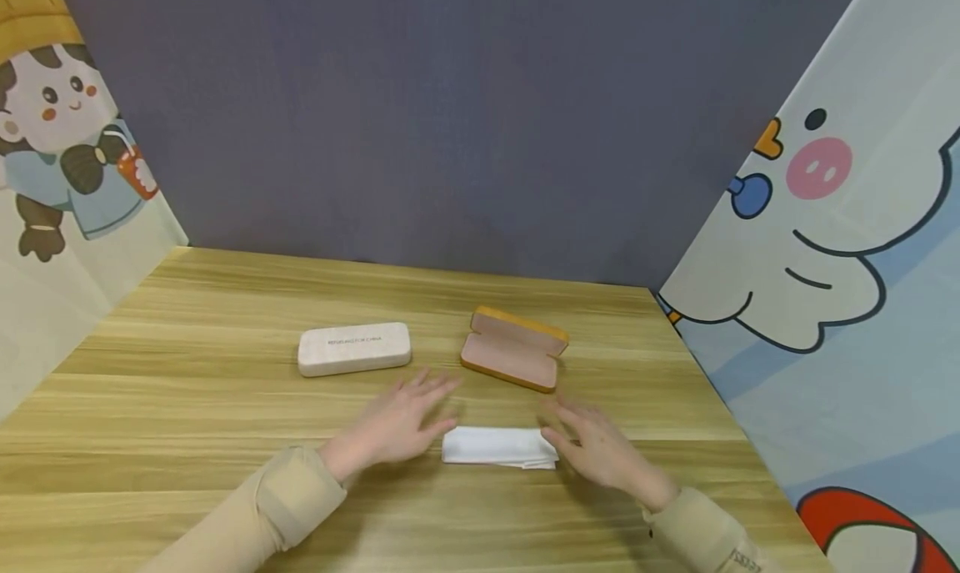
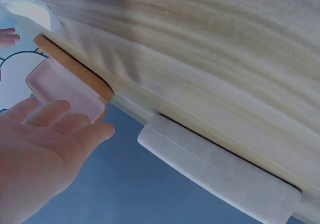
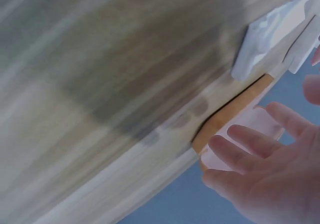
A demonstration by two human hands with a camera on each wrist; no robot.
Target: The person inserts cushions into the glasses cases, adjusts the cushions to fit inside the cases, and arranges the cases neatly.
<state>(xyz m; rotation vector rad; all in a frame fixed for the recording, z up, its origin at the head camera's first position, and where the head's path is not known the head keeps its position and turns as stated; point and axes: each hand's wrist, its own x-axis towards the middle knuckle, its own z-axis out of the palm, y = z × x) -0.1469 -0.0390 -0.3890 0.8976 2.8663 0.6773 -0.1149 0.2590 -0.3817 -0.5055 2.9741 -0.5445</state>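
Observation:
A folded white cloth (image 1: 498,447) lies flat on the table between the two hands. My left hand (image 1: 405,417) hovers to its left, fingers spread and holding nothing. On the other side, my right hand (image 1: 596,444) has its thumb overlapping the cloth's right end in the head view, the fingers loose. Behind the cloth stands an orange glasses case (image 1: 517,352) with its lid up, showing a bare pink lining. Both wrist views show palms and straight fingers, with the orange case (image 3: 235,111) beyond the right fingers.
A closed white glasses case (image 1: 355,349) with small lettering lies behind the left hand, left of the orange one. The wooden table (image 1: 187,389) meets a dark grey panel (image 1: 420,123) at the back. Cartoon-printed panels (image 1: 847,248) stand at both sides.

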